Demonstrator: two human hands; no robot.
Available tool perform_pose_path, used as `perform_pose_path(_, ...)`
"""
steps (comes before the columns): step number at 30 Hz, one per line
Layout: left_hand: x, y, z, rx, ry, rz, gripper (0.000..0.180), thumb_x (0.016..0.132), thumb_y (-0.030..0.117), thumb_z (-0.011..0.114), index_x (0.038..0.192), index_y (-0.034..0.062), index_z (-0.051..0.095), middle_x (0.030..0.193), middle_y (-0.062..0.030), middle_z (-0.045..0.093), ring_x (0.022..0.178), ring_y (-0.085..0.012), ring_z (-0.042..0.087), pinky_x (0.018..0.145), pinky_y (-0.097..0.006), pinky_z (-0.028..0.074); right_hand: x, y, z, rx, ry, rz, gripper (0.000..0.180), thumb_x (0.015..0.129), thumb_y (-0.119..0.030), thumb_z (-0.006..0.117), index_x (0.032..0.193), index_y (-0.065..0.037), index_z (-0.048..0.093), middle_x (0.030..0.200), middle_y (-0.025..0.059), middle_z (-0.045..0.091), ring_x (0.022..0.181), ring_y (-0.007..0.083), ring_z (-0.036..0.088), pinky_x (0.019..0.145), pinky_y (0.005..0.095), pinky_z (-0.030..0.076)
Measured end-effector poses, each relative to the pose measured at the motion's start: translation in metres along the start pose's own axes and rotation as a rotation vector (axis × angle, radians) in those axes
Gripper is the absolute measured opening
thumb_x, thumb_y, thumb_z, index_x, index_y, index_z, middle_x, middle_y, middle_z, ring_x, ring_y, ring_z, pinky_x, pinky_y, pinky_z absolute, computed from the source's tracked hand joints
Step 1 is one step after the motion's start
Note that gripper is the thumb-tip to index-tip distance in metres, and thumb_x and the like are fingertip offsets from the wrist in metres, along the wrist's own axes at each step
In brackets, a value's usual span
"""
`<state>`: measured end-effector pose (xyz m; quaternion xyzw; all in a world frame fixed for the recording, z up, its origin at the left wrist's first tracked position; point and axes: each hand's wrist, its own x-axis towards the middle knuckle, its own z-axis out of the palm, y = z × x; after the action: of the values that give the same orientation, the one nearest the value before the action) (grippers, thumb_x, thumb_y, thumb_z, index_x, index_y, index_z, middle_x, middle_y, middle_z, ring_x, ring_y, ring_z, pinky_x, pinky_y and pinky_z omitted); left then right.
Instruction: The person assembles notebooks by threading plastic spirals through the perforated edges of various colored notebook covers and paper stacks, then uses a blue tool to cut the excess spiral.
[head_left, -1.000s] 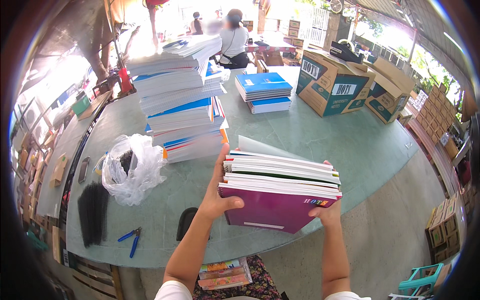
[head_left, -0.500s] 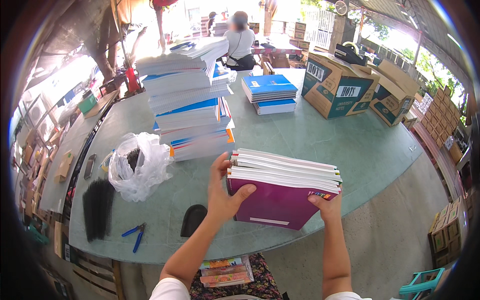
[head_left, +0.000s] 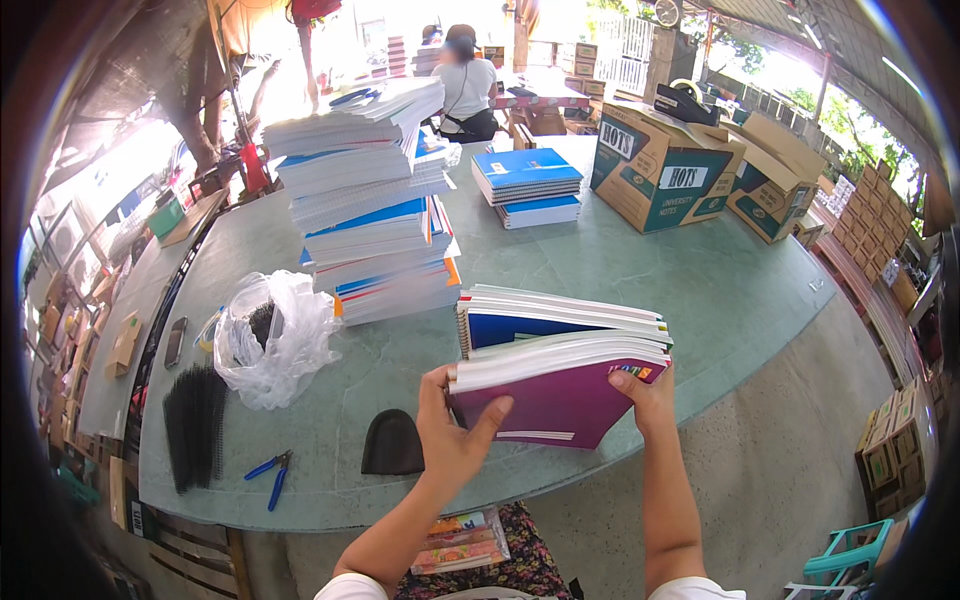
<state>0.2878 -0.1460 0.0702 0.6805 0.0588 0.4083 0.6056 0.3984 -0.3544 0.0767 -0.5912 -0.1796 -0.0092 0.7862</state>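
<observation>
— Right, take the big things first: the green counter carries a tall leaning pile of notebooks at the left and two open cardboard boxes at the far right, so where would you work?

— On the bare stretch at the near edge, where the small stack of notebooks sits now, purple cover underneath and a blue spiral-bound one higher up. Its near end is tipped up off the counter.

— And the hands?

— Left hand is clamped on the near left corner, thumb laid over the purple cover. Right hand is closed on the near right corner. Both grips look firm.

— How would you do it well?

— I'd judge the upper books could slide, since the layers are already staggered. Keep the corners pinched evenly, hold the stack level, and square the edges against the counter.

— Anything small to mind?

— A dark pouch just left of the left wrist, and blue pliers further left; both lie apart from the stack
</observation>
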Motion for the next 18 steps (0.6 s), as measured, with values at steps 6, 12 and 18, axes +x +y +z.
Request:
perform_pose_path(6,0.027,0.006,-0.020,0.106,-0.401,-0.065,0.057,0.056,0.021,0.088,0.094,0.0056,0.049,0.081,-0.0028,0.056,0.079,-0.0108,0.056,0.069,-0.026,0.047,-0.007,0.007,-0.018,-0.075,-0.049,0.048,0.089,0.057,-0.024,0.088,0.126,0.000,0.036,0.109,0.0094,0.056,0.100,0.0178,0.055,0.085,0.0299,0.047)
perform_pose_path(12,0.074,-0.062,-0.023,-0.522,-0.344,-0.203,0.076,0.052,0.019,0.090,0.111,0.0058,0.044,0.093,-0.0048,0.059,0.090,-0.0158,0.059,0.079,-0.029,0.049,-0.016,0.027,-0.003,-0.137,-0.062,-0.119,0.097,0.051,-0.028,0.090,0.127,-0.001,0.036,0.115,0.0092,0.051,0.106,0.0167,0.051,0.090,0.0302,0.043)
perform_pose_path(18,0.080,-0.016,0.009,-0.397,-0.468,-0.337,0.071,0.055,0.021,0.089,0.112,-0.0021,0.052,0.101,-0.0075,0.062,0.094,-0.0148,0.058,0.082,-0.029,0.048,0.008,0.013,0.000,0.039,0.106,-0.092,0.072,0.054,-0.022,0.089,0.111,0.000,0.049,0.096,0.0061,0.062,0.086,0.0143,0.061,0.076,0.0278,0.051)
